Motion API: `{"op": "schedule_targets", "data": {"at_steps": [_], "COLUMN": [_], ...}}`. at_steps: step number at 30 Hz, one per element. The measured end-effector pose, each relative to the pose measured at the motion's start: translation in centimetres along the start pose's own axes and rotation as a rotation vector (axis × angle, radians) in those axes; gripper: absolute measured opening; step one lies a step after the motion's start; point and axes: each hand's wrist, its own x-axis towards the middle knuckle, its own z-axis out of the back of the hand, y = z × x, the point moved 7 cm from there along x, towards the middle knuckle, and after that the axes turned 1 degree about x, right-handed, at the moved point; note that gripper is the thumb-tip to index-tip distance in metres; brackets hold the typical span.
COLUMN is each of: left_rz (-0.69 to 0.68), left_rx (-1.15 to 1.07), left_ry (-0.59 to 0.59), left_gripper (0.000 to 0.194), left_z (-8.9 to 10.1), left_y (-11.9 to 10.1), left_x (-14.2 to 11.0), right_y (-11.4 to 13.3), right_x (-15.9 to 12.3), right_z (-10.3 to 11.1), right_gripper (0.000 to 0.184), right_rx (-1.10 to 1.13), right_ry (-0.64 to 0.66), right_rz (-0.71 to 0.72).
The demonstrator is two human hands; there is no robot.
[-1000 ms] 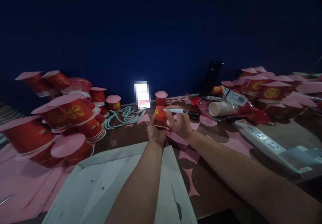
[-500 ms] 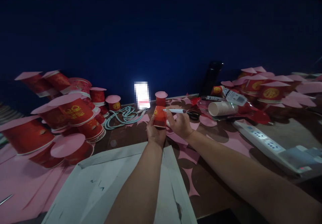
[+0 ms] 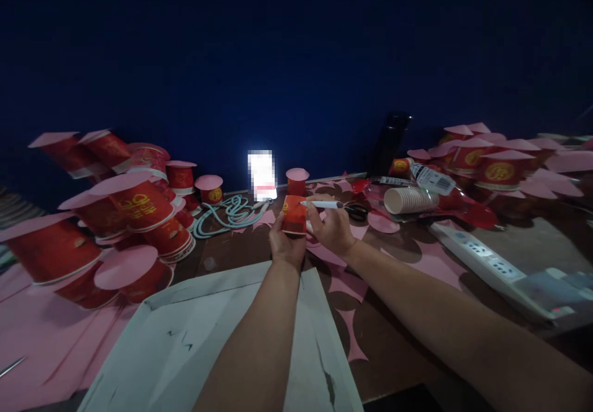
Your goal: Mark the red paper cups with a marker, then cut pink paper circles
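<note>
Your left hand (image 3: 286,248) is gripping a red cup (image 3: 295,215) mid-frame while your right hand (image 3: 335,230) is pinching a white pen (image 3: 327,204) at its side.

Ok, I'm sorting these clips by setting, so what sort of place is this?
Probably a craft table, whether at home or in a workshop I can't tell. Pink paper scraps lie about, red cups topped with pink discs crowd both sides, and the right hand holds a pen.
</note>
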Motion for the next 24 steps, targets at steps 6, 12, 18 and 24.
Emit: {"op": "schedule_targets", "data": {"at_steps": [6, 12, 18, 24], "left_rz": [0.000, -0.002, -0.030, -0.066], "left_rx": [-0.001, 0.022, 0.015, 0.010], "left_ry": [0.006, 0.037, -0.037, -0.072], "left_gripper": [0.018, 0.020, 0.013, 0.011], "left_z": [0.1, 0.4, 0.8, 0.7], "left_y": [0.0, -0.1, -0.5, -0.8], "left_x": [0.1, 0.4, 0.6, 0.2], "right_y": [0.1, -0.9, -3.9, -5.3], "right_x": [-0.1, -0.1, -0.6, -1.2], "right_z": [0.0, 0.0, -1.8, -3.3], "right_gripper": [0.017, 0.024, 0.028, 0.033], "right_rx": [0.061, 0.212, 0.509, 0.774], "right_ry": [0.009, -0.018, -0.017, -0.034], "right_rz": [-0.017, -0.139, -0.395, -0.618]}}
